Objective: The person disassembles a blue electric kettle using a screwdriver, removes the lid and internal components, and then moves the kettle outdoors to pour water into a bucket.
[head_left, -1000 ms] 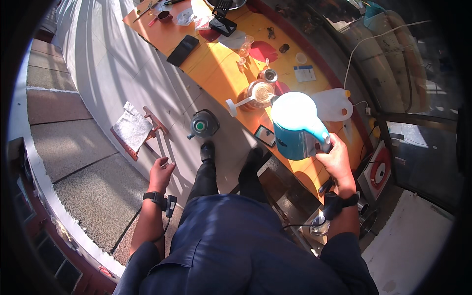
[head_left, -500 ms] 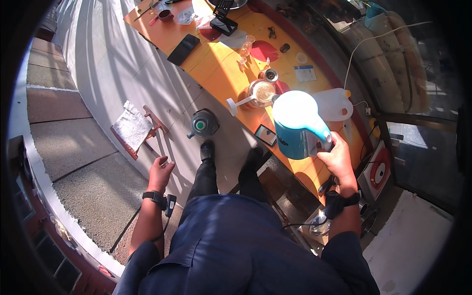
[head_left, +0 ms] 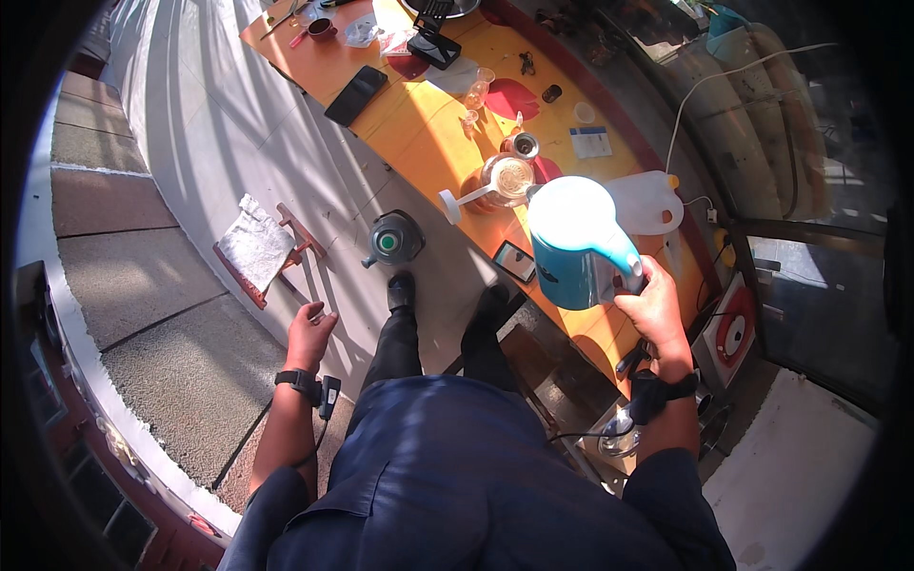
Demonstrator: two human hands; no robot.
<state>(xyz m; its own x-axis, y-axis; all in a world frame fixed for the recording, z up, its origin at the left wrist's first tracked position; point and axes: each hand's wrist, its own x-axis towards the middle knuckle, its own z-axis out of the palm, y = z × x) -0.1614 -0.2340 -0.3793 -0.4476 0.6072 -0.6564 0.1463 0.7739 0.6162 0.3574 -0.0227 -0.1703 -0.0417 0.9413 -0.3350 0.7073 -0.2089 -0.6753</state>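
My right hand [head_left: 651, 303] is wrapped round the handle of a turquoise electric kettle [head_left: 579, 262] with a bright, sunlit lid. The kettle is over the near part of the orange table [head_left: 419, 133], its spout right beside a round glass pot [head_left: 509, 178] with a light-coloured top. From that pot a pale handle [head_left: 449, 206] with a white round end sticks out over the table edge. Whether any water is flowing, I cannot make out. My left hand [head_left: 312, 337] hangs low at my left with its fingers curled in and nothing seen in them.
A metal-rimmed cup [head_left: 525, 145], small glassware [head_left: 479, 88], a white jug [head_left: 652, 202] and a phone [head_left: 515, 261] are on the table. A dark case [head_left: 356, 95] lies near its edge. On the floor stand a water bottle [head_left: 393, 238] and a cloth-covered folding stool [head_left: 255, 244].
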